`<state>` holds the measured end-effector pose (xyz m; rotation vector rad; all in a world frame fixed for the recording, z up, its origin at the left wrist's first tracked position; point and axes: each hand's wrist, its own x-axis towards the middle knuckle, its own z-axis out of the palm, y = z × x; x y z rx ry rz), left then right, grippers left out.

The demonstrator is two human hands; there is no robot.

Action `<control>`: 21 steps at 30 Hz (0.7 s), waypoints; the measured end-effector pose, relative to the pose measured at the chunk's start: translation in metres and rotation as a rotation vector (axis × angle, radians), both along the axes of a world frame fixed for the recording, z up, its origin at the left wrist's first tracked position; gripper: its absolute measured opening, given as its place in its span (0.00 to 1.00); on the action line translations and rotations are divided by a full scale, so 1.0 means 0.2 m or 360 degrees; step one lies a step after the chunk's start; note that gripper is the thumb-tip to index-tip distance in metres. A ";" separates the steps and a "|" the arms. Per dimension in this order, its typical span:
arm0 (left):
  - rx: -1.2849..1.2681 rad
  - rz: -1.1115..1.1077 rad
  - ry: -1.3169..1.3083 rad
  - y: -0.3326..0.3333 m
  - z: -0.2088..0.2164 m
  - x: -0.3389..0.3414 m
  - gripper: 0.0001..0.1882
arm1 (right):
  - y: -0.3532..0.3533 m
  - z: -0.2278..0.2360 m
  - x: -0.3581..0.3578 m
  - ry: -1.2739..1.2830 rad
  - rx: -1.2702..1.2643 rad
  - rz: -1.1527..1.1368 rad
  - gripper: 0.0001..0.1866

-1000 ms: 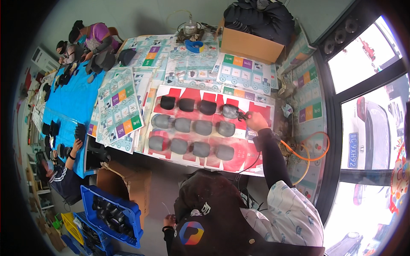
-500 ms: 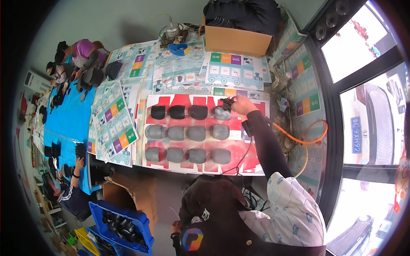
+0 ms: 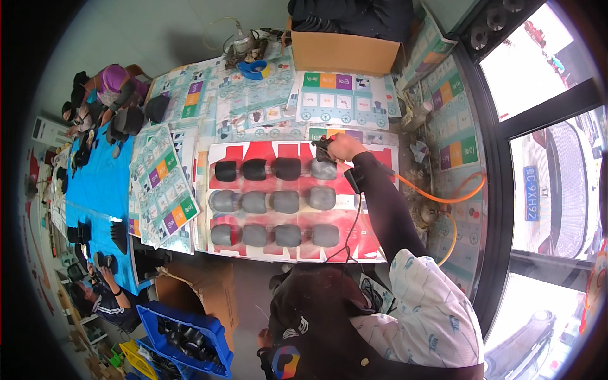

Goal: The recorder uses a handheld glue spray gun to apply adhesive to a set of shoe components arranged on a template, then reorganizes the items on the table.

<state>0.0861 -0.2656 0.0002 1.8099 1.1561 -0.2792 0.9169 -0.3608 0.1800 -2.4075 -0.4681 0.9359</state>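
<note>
The person's right hand (image 3: 345, 147) is holding a dark spray gun (image 3: 322, 149), and its fingers are folding closely around it. The gun is pointing to the left side, at the back edge of a red and white printed sheet (image 3: 370, 244), just above the last grey piece (image 3: 323, 168) of the back row; I cannot tell if the two are touching. Of the left hand (image 3: 264, 338), only a small part is showing, low beside the body, so I cannot tell how its fingers are standing or whether they are holding something.

On the red and white sheet, twelve rounded pieces are lying in three rows of four. In the back row, three black pieces (image 3: 254, 170) are lying to the left of the grey one. The middle and front rows are all looking grey.

On the forearm, near the wrist, a black box-shaped device (image 3: 354, 181) is sitting, and a thin black cable (image 3: 348, 244) is running down from it. An orange hose (image 3: 437, 198) is curving to the right of the arm. Behind, on the worktop (image 3: 256, 98), a blue tape dispenser (image 3: 254, 69) is lying near a metal pot (image 3: 242, 43), and a cardboard box (image 3: 342, 54) is carrying black pieces (image 3: 354, 18). At the left, co-workers (image 3: 117, 310) are sitting around a blue cover (image 3: 98, 183).
</note>
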 end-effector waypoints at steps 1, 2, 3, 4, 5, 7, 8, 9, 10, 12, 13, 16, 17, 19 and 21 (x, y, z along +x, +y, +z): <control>-0.0052 0.0119 0.0045 -0.01 0.00 -0.01 0.13 | 0.01 -0.01 0.01 0.0039 0.0041 -0.0046 0.08; -0.0108 0.0223 0.0085 0.00 -0.01 0.01 0.13 | -0.02 -0.04 0.03 0.0034 0.0039 -0.0060 0.08; -0.0110 0.0208 0.0081 0.00 -0.02 0.01 0.13 | -0.05 -0.07 0.06 -0.0006 0.0023 -0.0135 0.08; 0.0007 0.0130 0.0174 0.00 -0.02 0.03 0.13 | -0.08 -0.10 0.08 -0.0047 0.0005 -0.0209 0.08; 0.0139 0.0088 0.0286 -0.02 0.00 0.00 0.14 | -0.04 -0.06 0.06 -0.0034 0.0017 -0.0189 0.08; 0.0295 -0.0082 0.0281 -0.06 0.01 0.00 0.14 | -0.01 0.01 0.03 0.0164 0.0007 -0.0010 0.09; 0.0432 -0.0294 0.0251 -0.06 0.02 0.05 0.15 | -0.04 0.01 0.04 0.0158 -0.0003 -0.0028 0.09; 0.0436 -0.0298 0.0252 -0.06 0.02 0.04 0.15 | -0.05 0.00 0.05 0.0162 0.0055 -0.0089 0.09; 0.0285 -0.0156 0.0287 -0.07 0.01 0.02 0.16 | -0.05 -0.02 0.06 0.0164 0.0109 -0.0150 0.08; 0.0132 -0.0025 0.0321 -0.06 0.00 0.03 0.17 | -0.07 -0.04 0.09 0.0162 0.0070 -0.0177 0.08; 0.0175 -0.0070 0.0279 -0.06 0.01 0.07 0.18 | -0.08 -0.05 0.10 0.0161 0.0031 -0.0196 0.09; 0.0164 -0.0059 0.0276 -0.06 0.02 0.06 0.19 | -0.05 0.00 0.07 0.0242 -0.0010 -0.0129 0.08; 0.0105 -0.0018 0.0301 -0.06 0.03 0.05 0.19 | -0.05 0.00 0.07 0.0244 -0.0007 -0.0126 0.08; 0.0068 0.0101 0.0025 -0.06 0.01 0.09 0.18 | -0.05 0.00 0.08 0.0217 0.0048 -0.0194 0.07; 0.0029 0.0221 -0.0254 -0.05 0.02 0.11 0.17 | -0.07 -0.02 0.09 0.0205 0.0040 -0.0211 0.06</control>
